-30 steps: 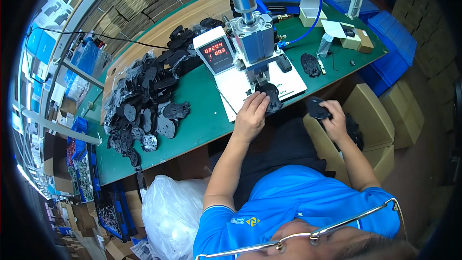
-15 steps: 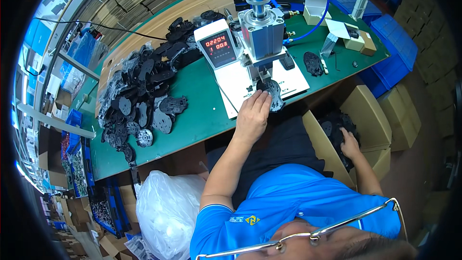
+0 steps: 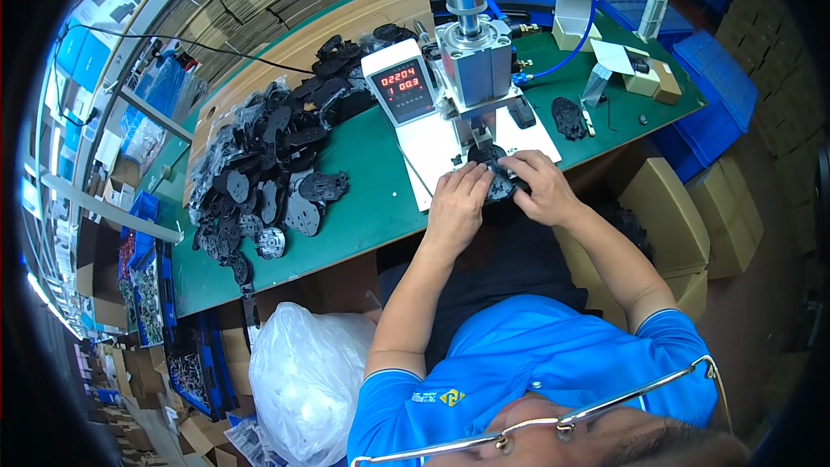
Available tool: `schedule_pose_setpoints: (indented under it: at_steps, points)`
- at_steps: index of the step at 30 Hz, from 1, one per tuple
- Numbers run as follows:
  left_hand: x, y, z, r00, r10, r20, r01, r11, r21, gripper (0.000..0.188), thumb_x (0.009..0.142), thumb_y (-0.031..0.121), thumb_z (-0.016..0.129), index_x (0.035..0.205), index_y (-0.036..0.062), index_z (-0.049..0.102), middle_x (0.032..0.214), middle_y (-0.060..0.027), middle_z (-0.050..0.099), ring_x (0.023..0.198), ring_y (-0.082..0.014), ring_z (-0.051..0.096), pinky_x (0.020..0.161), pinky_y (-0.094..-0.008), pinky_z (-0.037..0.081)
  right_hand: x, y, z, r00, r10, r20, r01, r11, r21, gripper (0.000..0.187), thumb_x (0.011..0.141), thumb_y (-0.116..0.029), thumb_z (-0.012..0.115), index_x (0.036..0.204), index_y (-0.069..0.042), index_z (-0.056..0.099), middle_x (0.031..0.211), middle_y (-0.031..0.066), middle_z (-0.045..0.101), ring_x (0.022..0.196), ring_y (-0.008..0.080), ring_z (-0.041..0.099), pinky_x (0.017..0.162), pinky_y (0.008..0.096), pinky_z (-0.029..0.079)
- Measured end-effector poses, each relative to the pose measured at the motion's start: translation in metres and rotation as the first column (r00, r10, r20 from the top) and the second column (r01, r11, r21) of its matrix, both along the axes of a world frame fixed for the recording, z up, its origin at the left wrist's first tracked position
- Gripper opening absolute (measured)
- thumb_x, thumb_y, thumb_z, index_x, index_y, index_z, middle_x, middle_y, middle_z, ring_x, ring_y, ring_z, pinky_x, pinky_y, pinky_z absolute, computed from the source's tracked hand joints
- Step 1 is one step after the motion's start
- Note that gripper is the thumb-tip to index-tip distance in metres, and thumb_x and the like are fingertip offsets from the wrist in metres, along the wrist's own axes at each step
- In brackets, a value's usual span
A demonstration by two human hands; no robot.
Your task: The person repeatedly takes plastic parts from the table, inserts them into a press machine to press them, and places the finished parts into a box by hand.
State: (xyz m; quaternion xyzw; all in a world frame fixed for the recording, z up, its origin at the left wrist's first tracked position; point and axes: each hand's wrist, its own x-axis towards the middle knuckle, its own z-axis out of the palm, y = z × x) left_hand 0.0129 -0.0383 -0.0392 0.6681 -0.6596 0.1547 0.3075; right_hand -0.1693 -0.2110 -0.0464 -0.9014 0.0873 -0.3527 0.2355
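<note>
A black, rounded plastic shell point(image 3: 499, 187) like a mouse base lies at the front edge of the press's white base plate point(image 3: 418, 149). My left hand point(image 3: 458, 205) has its fingers closed on the shell's left side. From the right, my right hand point(image 3: 545, 190) grips its other edge with thumb and fingers. Just above the shell's far end is the head of the metal press point(image 3: 477, 125). My fingers partly cover the shell.
Black plastic shells lie in a big pile point(image 3: 268, 156) on the green table's left. A counter box point(image 3: 400, 82) with red digits stands beside the press. An open carton point(image 3: 666, 216) sits at right below the table edge; a white plastic bag point(image 3: 303, 380) stands lower left.
My right hand has come up out of the carton on the right to the shell at the press. My left hand has stayed at the shell.
</note>
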Motion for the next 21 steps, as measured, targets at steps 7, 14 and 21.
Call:
schedule_pose_setpoints:
  at_steps: [7,14,21]
  points:
    - [-0.001,0.003,-0.007,0.999,-0.02,-0.045,0.02,1.0,0.008,0.046,0.098,0.001,0.071,0.144,0.0029,0.074,0.15,-0.0182,0.076,0.144,-0.0387,0.07,0.121,-0.0541,0.054,0.017,0.001,-0.036,0.992,-0.085,0.088,0.088,0.996,-0.029,0.053,0.082,-0.005,0.077,0.135,-0.006,0.081,0.135,0.0208,0.072,0.126,0.0429,0.069,0.112,0.0531,0.055]
    - [0.056,0.062,-0.003,0.962,0.228,-0.147,-0.243,0.966,-0.089,0.069,0.086,0.012,0.091,0.149,-0.0009,0.066,0.149,-0.0254,0.07,0.138,-0.0467,0.067,0.119,-0.0583,0.052,0.023,0.007,-0.033,0.986,-0.084,0.142,0.087,0.996,-0.013,0.05,0.083,-0.009,0.08,0.133,-0.006,0.081,0.129,0.0173,0.072,0.121,0.0395,0.069,0.109,0.0489,0.05]
    - [0.181,0.127,-0.008,0.63,0.753,0.188,-0.776,0.604,0.181,0.085,0.087,0.022,0.079,0.167,0.0043,0.057,0.172,-0.0249,0.056,0.162,-0.052,0.046,0.136,-0.0733,0.031,0.023,0.001,-0.039,0.981,-0.101,0.165,0.102,0.995,0.005,0.051,0.079,-0.005,0.076,0.129,-0.006,0.083,0.128,0.0174,0.071,0.121,0.0402,0.069,0.11,0.0498,0.051]
